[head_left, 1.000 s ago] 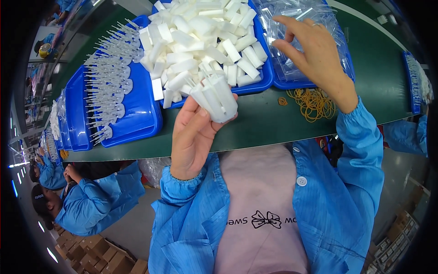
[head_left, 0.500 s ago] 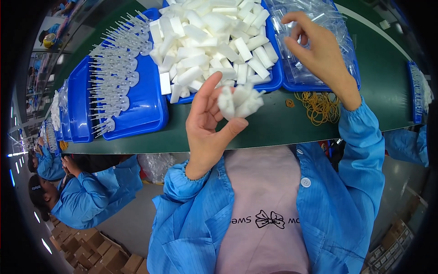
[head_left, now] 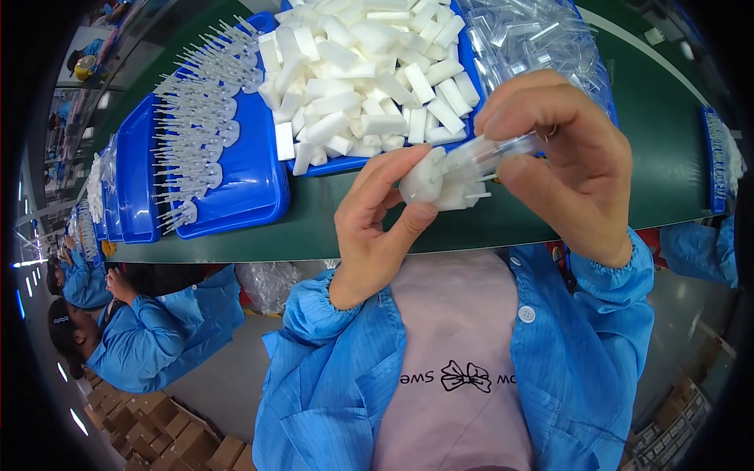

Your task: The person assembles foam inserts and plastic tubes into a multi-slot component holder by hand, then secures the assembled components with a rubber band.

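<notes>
My left hand (head_left: 369,224) pinches a white plastic pronged piece (head_left: 423,179) between thumb and fingers. White foam (head_left: 454,195) sits among its prongs, and a few thin prong tips stick out on the right. My right hand (head_left: 581,161) is closed on a clear plastic tube (head_left: 506,151), held slanting between thumb and fingers. The tube's near end meets the pronged piece; how far it reaches over the prongs I cannot make out. Both hands are above the front of the green table (head_left: 314,235).
Ahead stands a blue tray of white foam blocks (head_left: 353,86). On its left, pronged white pieces (head_left: 196,118) lie in a blue tray (head_left: 263,188); on its right is a heap of clear tubes (head_left: 542,39). Another person in a blue smock (head_left: 157,337) sits at the left.
My right hand has come from the clear tubes toward my left hand, now with a tube in it. The pronged piece has turned in my left hand. The rubber bands are now hidden.
</notes>
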Available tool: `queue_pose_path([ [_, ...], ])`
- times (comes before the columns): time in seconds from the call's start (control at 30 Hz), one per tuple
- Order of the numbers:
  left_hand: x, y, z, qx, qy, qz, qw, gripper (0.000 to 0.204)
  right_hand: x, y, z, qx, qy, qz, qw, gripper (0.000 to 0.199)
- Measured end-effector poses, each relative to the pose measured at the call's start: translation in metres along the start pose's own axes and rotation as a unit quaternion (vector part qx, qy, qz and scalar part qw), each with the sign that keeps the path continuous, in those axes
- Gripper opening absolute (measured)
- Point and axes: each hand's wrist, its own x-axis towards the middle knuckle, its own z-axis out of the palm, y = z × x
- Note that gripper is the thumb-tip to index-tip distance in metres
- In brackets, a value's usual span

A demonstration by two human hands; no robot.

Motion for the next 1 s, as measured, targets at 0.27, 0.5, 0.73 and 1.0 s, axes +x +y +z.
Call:
queue_pose_path([
  [0.27,0.001,0.005,-0.004,0.194,0.007,0.108,0.975,0.044,-0.011,-0.002,0.012,0.012,0.044,0.067,0.997,0.033],
  [0.5,0.002,0.007,-0.004,0.154,0.057,0.147,0.975,0.039,-0.025,0.005,0.019,-0.055,0.060,-0.019,0.997,0.029],
  [0.73,-0.001,0.006,-0.008,0.168,0.024,0.170,0.971,0.034,-0.026,-0.005,0.016,-0.081,0.017,-0.026,0.996,0.025],
  [1.0,0.000,0.018,-0.004,0.190,0.017,0.177,0.966,0.033,-0.025,-0.008,0.011,-0.063,0.014,0.010,0.998,0.026],
])
